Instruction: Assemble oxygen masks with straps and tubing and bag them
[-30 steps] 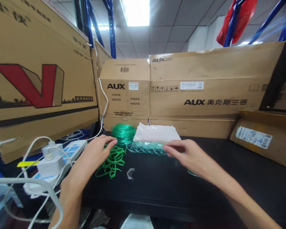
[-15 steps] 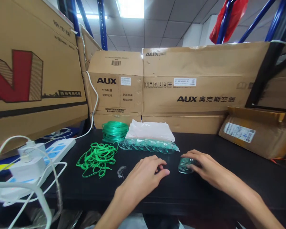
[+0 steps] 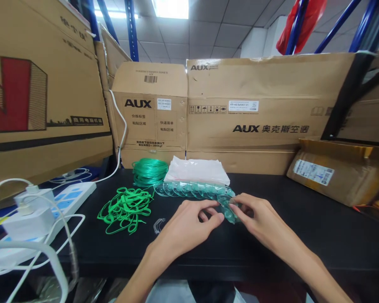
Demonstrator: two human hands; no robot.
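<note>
Both hands meet over the black table (image 3: 271,248) around one clear greenish plastic mask (image 3: 228,209). My right hand (image 3: 259,216) pinches its right side, and my left hand (image 3: 189,223) touches its left edge with curled fingers. Just behind lies a row of several nested clear masks (image 3: 189,190). A stack of white plastic bags (image 3: 196,170) rests behind that row. To the left sit a coil of green tubing (image 3: 149,170), a heap of green elastic straps (image 3: 126,208) and a few small metal clips (image 3: 158,225).
Large cardboard boxes (image 3: 240,113) wall the table at the back and left. A brown padded parcel (image 3: 337,174) lies at the right. A white power strip (image 3: 66,198) with chargers and cables sits at the left edge.
My left hand came from the green straps to the middle of the table. My right hand pulled one mask off the row, and both hands now hold it raised.
</note>
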